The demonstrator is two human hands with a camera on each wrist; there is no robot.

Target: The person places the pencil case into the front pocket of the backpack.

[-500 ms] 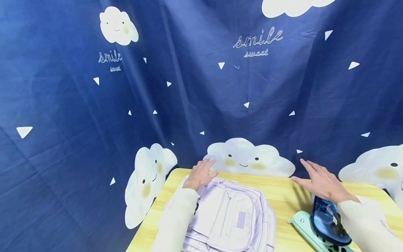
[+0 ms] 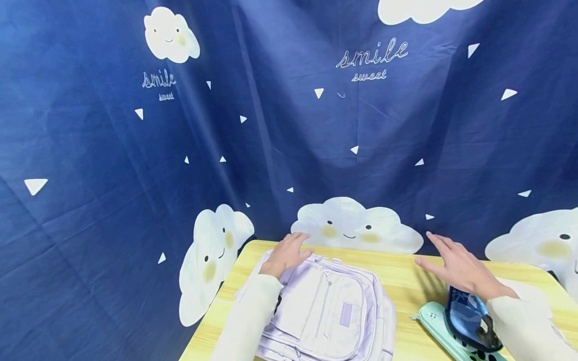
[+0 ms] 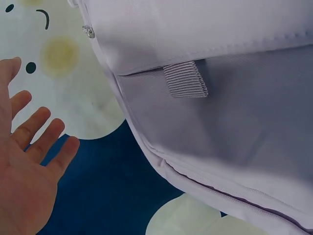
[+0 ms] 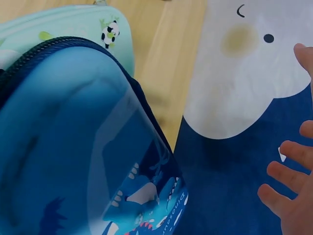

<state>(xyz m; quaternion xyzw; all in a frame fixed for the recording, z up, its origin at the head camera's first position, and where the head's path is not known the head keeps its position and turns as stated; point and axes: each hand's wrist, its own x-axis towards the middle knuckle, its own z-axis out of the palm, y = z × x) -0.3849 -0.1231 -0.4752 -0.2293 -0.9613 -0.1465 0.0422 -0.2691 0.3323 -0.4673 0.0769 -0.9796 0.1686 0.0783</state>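
A pale lilac backpack (image 2: 325, 313) lies flat on the table with its zipped front pocket facing up. My left hand (image 2: 287, 254) hovers over its far left corner, fingers spread and holding nothing; the left wrist view shows the palm beside the bag's edge (image 3: 142, 137). Over on the right, my right hand (image 2: 467, 268) is held above the table with straight fingers and nothing in it. Below that wrist, a blue zipped case with a dinosaur print (image 2: 467, 318) rests across a mint-green pencil case (image 2: 435, 321) with pandas (image 4: 111, 33). The right sleeve covers part of the blue case.
The wood-patterned table (image 2: 402, 265) ends at a dark blue curtain (image 2: 289, 125) printed with smiling clouds. A white flat thing (image 2: 533, 293) lies partly behind the right sleeve. A zip pull of the mint case points toward the backpack.
Both hands have come slightly lower and nearer, the right one also shifting a little left. Backpack and cases stay where they were.
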